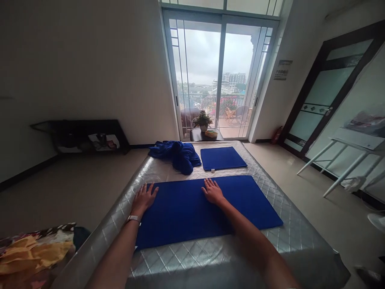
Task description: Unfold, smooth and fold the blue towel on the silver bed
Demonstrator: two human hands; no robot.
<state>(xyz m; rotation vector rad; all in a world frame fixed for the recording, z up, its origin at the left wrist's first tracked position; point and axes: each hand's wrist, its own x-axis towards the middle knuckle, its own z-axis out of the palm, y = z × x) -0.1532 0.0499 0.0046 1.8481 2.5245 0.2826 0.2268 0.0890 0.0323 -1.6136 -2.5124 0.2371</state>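
Note:
A long blue towel (186, 212) lies spread flat across the quilted silver table cover. On its far left corner rests my left hand (144, 198), fingers spread, a band around the wrist. My right hand (213, 190) lies flat near the middle of the towel's far edge, also with fingers stretched out. Beyond it, on the right, a smaller folded blue towel (224, 157) with a white tag forms a neat rectangle. Left of that is a crumpled heap of blue cloth (180, 154). Neither hand grips anything.
The silver cover (300, 241) drapes over the table's edges. A chair with a potted plant (203, 120) stands at the far end, before sliding glass doors. Piled cloths (33, 257) lie at lower left. A white-legged stand (351, 160) is on the right.

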